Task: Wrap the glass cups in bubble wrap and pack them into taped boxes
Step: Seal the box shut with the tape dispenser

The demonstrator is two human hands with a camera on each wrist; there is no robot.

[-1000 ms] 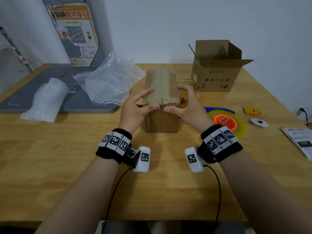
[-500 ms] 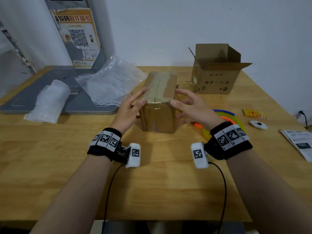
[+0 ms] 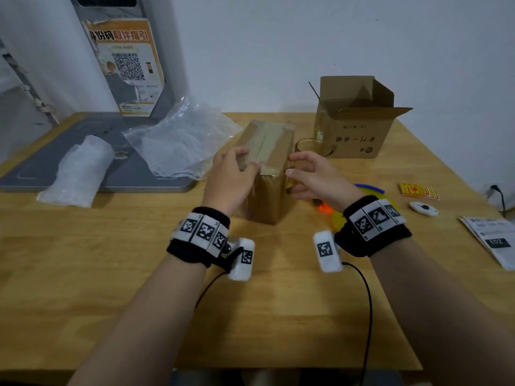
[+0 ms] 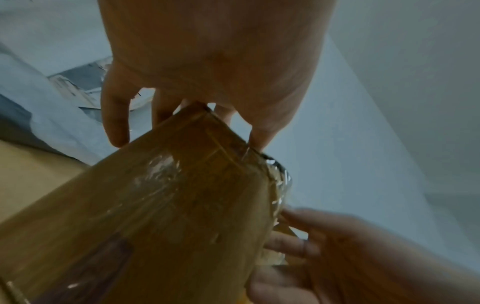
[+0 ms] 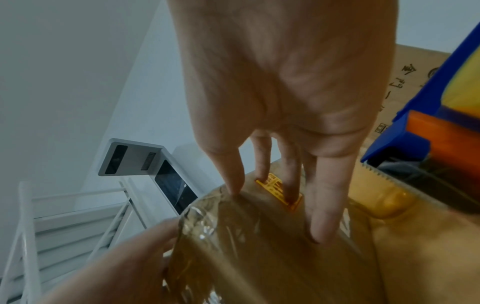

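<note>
A brown cardboard box (image 3: 269, 174), shut and taped along its top seam, stands on end mid-table. My left hand (image 3: 232, 175) lies over its top left corner, fingers on the top and thumb pressing the glossy tape at the front edge (image 4: 207, 61). My right hand (image 3: 310, 175) is at the box's right side, its straight fingers touching that face (image 5: 285, 82). Neither hand holds anything. A bare glass cup (image 3: 309, 147) stands just behind the box on the right. A loose bubble wrap sheet (image 3: 178, 140) lies to the left.
An open cardboard box (image 3: 354, 135) stands at the back right. A yellow, blue and orange tape dispenser (image 3: 334, 211) lies under my right wrist. A roll-shaped bubble wrap bundle (image 3: 80, 168) rests on a grey mat (image 3: 41, 174). Stickers (image 3: 418, 190), a small white device (image 3: 423, 208) and a paper (image 3: 496, 240) lie right.
Both hands left the front top edge of the box. The left slid onto the top left corner, and the right moved round to the right face.
</note>
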